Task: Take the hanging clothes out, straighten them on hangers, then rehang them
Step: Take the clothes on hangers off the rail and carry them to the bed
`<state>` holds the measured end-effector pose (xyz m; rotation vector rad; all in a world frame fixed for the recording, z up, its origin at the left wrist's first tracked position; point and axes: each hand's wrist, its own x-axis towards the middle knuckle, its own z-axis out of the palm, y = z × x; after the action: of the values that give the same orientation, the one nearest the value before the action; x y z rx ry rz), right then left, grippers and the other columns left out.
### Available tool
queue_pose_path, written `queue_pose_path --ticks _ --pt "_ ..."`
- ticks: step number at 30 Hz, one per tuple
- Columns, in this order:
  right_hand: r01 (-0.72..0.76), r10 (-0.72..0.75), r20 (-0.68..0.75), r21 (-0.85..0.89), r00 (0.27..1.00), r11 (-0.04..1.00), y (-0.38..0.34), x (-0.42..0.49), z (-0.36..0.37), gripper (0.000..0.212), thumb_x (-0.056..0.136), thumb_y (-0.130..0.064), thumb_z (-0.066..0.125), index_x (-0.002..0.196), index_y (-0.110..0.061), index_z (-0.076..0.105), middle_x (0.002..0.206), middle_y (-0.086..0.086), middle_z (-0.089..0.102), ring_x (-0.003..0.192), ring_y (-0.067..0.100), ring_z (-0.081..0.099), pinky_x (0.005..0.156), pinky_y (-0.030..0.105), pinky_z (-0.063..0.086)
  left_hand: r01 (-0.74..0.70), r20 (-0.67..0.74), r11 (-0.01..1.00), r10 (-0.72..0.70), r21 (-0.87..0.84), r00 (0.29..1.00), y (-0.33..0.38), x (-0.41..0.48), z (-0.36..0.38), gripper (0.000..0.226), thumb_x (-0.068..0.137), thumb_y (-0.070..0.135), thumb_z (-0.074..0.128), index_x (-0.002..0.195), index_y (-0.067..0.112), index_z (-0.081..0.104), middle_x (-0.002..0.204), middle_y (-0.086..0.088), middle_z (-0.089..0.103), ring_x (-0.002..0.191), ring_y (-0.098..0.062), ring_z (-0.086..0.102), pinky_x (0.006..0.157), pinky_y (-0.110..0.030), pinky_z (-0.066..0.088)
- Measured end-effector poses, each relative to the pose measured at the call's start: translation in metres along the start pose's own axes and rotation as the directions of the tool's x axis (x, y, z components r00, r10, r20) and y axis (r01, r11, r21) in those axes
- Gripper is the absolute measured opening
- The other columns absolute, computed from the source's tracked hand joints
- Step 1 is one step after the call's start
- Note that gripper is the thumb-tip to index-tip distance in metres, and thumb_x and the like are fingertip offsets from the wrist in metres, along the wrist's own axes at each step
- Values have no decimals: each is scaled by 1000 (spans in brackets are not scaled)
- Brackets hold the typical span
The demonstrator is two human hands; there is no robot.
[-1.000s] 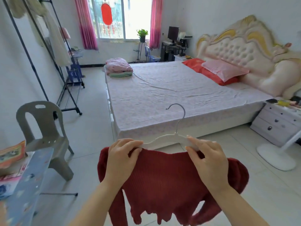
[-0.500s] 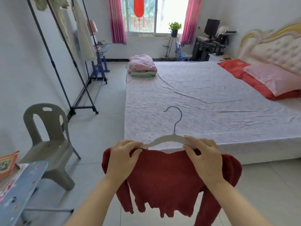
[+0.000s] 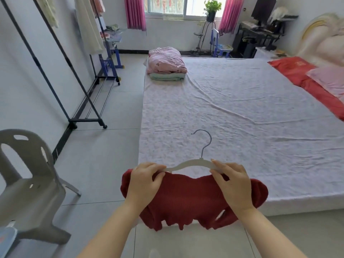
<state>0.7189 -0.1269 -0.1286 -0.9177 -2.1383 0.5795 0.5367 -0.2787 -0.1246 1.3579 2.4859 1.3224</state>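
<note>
Red knitted jumper [image 3: 186, 200] hangs in front of the person's chest on a white hanger [image 3: 193, 162], above the floor at the near corner of the bed [image 3: 242, 118]. The hanger's long axis runs side to side between the hands, and its metal hook [image 3: 203, 140] stands up and away from the person, its open end turned to the left. The left hand [image 3: 147, 181] curls over one shoulder of the hanger, fingers on top and thumb underneath, pinching knit and plastic together; the right hand [image 3: 232, 185] grips the other shoulder the same way. The clothes rack [image 3: 85, 120] stands well apart to the front left along the wall, with pale garments [image 3: 89, 27] on it, so the left hand is the nearer one; rehanging probably means carrying the hook up and leftward. A grey plastic chair [image 3: 28, 183] stands at the near left, short of the rack's foot, and looks like the one thing to step around. Folded bedding [image 3: 165, 62] lies on the bed's far corner, clear of that path
</note>
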Motion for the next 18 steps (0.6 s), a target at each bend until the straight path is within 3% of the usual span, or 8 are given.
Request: queue_pose_path --ticks 4,8,12,16,18 --pt "-38 37 29 10 999 999 20 54 39 35 71 -9 78 103 -23 72 79 -13 60 79 17 54 82 5 33 36 56 999 -37 19 998 -26 58 22 19 72 0 73 88 11 74 85 -1 71 84 -19 64 82 -35 48" --pt "-14 13 75 5 997 1000 41 111 77 36 71 -10 78 104 -23 72 79 -9 63 79 16 53 75 9 35 97 73 994 -100 41 992 -52 111 43 18 76 4 71 92 13 74 90 1 71 89 -16 61 85 -28 42" --pt "-27 22 138 29 990 999 70 162 119 37 71 -9 79 104 -24 71 77 -5 63 81 16 52 70 21 40 206 110 975 -215 88 971 -79 158 72 19 80 9 68 97 15 72 95 1 70 95 -17 59 90 -31 41" --pt "-69 60 246 28 967 997 102 203 163 36 75 -15 76 107 -29 70 78 -11 60 83 15 53 69 14 36 309 167 944 -326 118 931 -110 201 105 21 84 13 63 104 16 70 99 1 69 100 -17 58 91 -28 40" --pt "-116 115 301 -13 947 993 118 220 189 34 79 -19 73 111 -29 68 81 -9 59 88 18 54 69 18 38 334 228 927 -366 167 902 -128 220 122 27 86 15 60 112 16 66 109 0 66 107 -17 56 95 -27 39"
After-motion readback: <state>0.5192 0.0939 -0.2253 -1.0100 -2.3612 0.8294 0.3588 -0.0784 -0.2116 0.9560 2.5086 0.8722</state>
